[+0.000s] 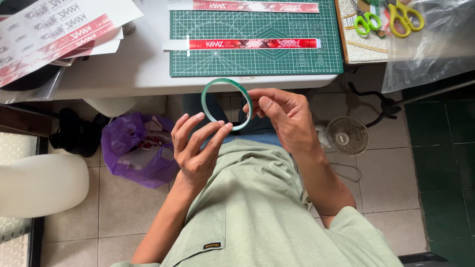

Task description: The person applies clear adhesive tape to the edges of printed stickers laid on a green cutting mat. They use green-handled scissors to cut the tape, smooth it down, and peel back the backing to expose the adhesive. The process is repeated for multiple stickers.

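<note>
Tape roll, thin green ring, held upright in the air below the table edge, above the person's lap. Right hand: fingers curled around the ring's right side, thumb and fingertips pinching its rim. Left hand: fingers loosely spread and raised, fingertips touching the ring's lower edge, palm turned toward the camera. Table, white, directly above the hands. Cutting mat, green with a white grid, lying on the table. Two red printed paper strips: one across the middle of the mat, one along its upper edge. Printed sheets, stacked at the table's left end. Scissors, two pairs, green-handled and yellow-handled, at the upper right beside a clear plastic bag. Purple bag on the tiled floor, left of the person's legs. Small fan on the floor to the right.
</note>
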Demonstrator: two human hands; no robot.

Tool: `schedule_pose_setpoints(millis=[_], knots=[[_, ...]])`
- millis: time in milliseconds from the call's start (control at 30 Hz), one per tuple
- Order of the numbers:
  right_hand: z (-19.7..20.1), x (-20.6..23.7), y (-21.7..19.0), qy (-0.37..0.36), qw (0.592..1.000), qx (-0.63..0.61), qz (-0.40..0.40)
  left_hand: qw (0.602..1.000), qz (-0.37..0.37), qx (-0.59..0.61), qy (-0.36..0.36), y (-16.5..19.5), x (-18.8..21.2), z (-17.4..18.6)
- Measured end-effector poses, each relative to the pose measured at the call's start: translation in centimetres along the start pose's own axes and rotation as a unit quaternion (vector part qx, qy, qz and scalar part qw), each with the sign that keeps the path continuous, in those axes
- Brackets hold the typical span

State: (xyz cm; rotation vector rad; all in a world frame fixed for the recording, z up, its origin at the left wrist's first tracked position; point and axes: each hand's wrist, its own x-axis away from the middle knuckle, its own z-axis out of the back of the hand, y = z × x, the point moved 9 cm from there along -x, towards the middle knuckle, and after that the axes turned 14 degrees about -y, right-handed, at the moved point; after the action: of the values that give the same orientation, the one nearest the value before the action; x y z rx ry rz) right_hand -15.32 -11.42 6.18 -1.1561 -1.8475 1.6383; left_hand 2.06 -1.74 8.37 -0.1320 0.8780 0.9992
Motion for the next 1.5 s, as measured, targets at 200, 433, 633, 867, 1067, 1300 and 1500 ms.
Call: schedule_pose_setpoints(millis=[200,433,633,867,1067,1300,1500], knots=[[0.1,0.1,-0.4,0.032,0.997,0.059,-0.033,0.995,-0.058,-0.082,-0.015,0.0,0.3,-0.8],[-0.2,0.5,-0.6,0.044,0.991,0.128,-0.002,0.984,-0.095,-0.15,-0.013,0.3,1.1,-1.0],[1.4,0.8,1.2,0.103,0.964,0.242,-0.042,0.976,-0.144,-0.162,0.034,0.8,1.0,-0.2],[4.3,1.5,7.8,0.103,0.985,0.114,-0.079,0.977,-0.134,-0.156,-0.05,-0.2,3.6,-2.0],[6.4,2.3,12.9,0.103,0.985,0.045,-0.13,0.983,-0.099,-0.129,-0.08,-1.2,5.7,-4.2],[6.7,3.1,13.2,0.091,0.991,0.01,-0.099,0.979,-0.111,-0.143,-0.095,-1.2,5.8,-5.2],[5.9,2.8,11.9,0.103,0.991,0.027,-0.078,0.98,-0.106,-0.138,-0.101,-1.2,5.5,-5.5]])
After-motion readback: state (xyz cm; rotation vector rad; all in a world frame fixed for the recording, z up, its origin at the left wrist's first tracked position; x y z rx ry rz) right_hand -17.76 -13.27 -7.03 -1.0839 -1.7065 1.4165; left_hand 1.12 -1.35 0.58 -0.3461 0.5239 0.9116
